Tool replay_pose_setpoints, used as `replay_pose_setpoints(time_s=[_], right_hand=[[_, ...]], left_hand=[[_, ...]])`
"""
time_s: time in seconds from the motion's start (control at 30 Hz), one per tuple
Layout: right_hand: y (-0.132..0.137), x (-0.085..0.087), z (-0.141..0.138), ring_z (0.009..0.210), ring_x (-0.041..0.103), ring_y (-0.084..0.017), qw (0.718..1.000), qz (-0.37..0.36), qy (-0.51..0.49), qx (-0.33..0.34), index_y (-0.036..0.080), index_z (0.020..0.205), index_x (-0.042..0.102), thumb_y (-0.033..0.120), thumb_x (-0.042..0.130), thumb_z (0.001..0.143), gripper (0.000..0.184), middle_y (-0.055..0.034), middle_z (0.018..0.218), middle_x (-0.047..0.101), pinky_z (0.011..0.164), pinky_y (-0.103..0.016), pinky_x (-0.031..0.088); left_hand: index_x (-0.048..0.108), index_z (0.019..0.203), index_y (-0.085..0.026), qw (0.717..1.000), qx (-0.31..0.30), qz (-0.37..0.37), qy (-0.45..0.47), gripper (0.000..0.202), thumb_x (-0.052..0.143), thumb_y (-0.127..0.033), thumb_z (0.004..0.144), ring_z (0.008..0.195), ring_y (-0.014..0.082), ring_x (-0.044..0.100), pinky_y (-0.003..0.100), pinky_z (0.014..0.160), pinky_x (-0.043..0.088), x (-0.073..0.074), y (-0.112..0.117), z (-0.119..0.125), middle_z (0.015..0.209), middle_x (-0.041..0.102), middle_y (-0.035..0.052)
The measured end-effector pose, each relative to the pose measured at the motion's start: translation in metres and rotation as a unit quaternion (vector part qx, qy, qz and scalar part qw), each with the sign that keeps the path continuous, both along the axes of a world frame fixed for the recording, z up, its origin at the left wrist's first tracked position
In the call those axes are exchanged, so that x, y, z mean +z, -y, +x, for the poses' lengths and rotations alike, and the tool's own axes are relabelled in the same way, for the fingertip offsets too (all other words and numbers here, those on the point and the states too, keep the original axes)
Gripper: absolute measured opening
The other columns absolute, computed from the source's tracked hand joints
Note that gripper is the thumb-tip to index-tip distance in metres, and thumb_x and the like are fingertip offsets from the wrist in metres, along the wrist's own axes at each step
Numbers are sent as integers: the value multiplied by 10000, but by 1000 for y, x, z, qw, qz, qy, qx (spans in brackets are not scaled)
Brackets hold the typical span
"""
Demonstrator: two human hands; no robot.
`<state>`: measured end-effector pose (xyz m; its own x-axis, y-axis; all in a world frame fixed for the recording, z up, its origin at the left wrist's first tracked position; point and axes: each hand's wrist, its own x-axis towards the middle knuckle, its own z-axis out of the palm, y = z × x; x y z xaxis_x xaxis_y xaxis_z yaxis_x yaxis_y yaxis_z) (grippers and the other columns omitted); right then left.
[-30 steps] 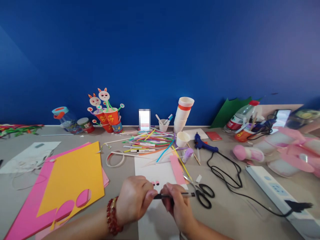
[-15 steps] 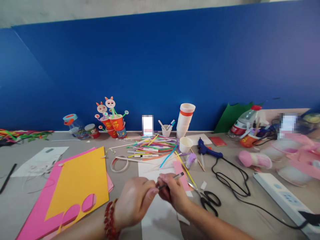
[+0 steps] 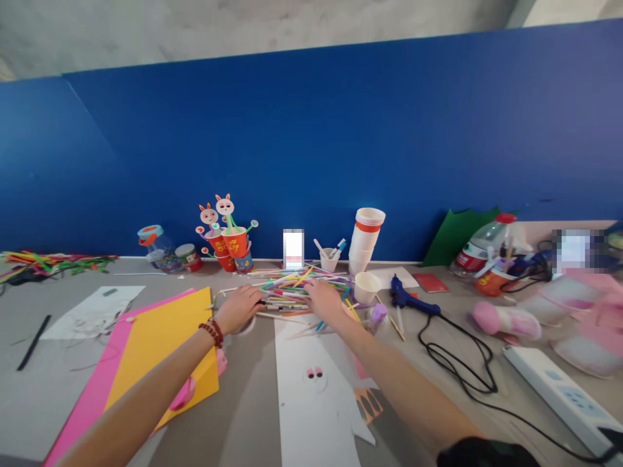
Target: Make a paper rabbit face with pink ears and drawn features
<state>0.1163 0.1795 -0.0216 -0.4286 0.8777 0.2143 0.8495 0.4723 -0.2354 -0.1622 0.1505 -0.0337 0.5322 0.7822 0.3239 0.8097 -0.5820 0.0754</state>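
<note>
My left hand (image 3: 239, 307) reaches to the left edge of a pile of coloured sticks and markers (image 3: 296, 284). Its fingertips close on the dark end of a marker (image 3: 263, 303). Over the right part of the same pile lies my right hand (image 3: 323, 299), fingers stretched out, with nothing seen in its grip. Nearer to me, between my forearms, a long white paper sheet (image 3: 311, 408) lies flat. On it is a faint round outline with a pair of pink and black eyes (image 3: 314, 373). The scissors are out of sight.
Yellow card (image 3: 195, 324) and pink card (image 3: 92, 395) lie left. Behind the pile stand decorated red cups (image 3: 235, 241), a stack of paper cups (image 3: 366, 240) and a marker cup (image 3: 329, 261). Right are a blue glue gun (image 3: 411, 299), its black cord and a power strip (image 3: 559, 389).
Both hands have moved forward and apart, from holding the marker together above the white paper to the pile. The eyes on the sheet are now uncovered.
</note>
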Motion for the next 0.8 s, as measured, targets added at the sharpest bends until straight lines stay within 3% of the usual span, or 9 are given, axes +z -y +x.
replay_pose_setpoints(time_s=[0.2,0.3,0.4,0.47,0.53,0.6,0.7,0.8], right_hand=[[-7,1,1,1022,584,-279,999,28,24,27,152,860,700,138,513,907,193,-150,967,704,855,-358,456],[-5,10,6,1012,595,-274,998,46,-14,41,139,944,697,164,530,916,172,-157,987,710,845,-350,458],[11,24,15,936,623,-225,994,47,-70,64,169,1042,672,204,521,943,184,-105,995,712,796,-309,465],[29,35,23,796,627,-178,988,31,-121,89,203,1046,660,256,516,957,177,-45,892,705,715,-273,466],[51,44,28,685,600,-154,942,-31,-310,125,196,985,659,269,580,913,129,-24,809,677,634,-259,460],[74,49,30,598,570,-131,873,-121,-455,124,197,993,633,299,606,892,145,-2,752,648,558,-243,454],[104,50,29,526,535,-110,816,-213,-525,117,195,851,615,326,681,838,148,33,648,593,496,-223,430],[127,46,31,441,459,-93,788,-258,-550,101,208,712,536,345,625,872,228,72,517,498,457,-216,389]], left_hand=[[616,1075,-173,1000,3,29,7,265,517,-389,956,1110,265,540,439,954,462,-4,0,8,1146,606,117],[574,1201,-164,998,6,50,22,325,479,-377,974,1195,275,505,459,1011,435,10,4,21,1253,567,135],[497,1326,-173,997,-2,64,29,410,497,-371,967,1254,287,464,466,1059,394,29,12,38,1342,525,138],[537,1279,-164,995,-18,90,25,342,476,-313,977,1166,286,527,467,1004,432,40,20,49,1231,602,142],[611,1110,-152,994,-40,96,39,254,408,-254,996,1002,253,601,417,894,488,48,32,61,1026,669,123],[619,1003,-147,993,-55,92,52,281,368,-274,1014,877,226,630,358,781,506,53,45,75,926,678,106],[600,870,-154,992,-110,55,15,369,338,-358,1030,722,201,626,303,660,466,58,68,98,769,658,67],[569,794,-157,992,-118,-15,-37,453,321,-458,1024,634,193,602,277,579,401,63,89,115,688,639,60]])
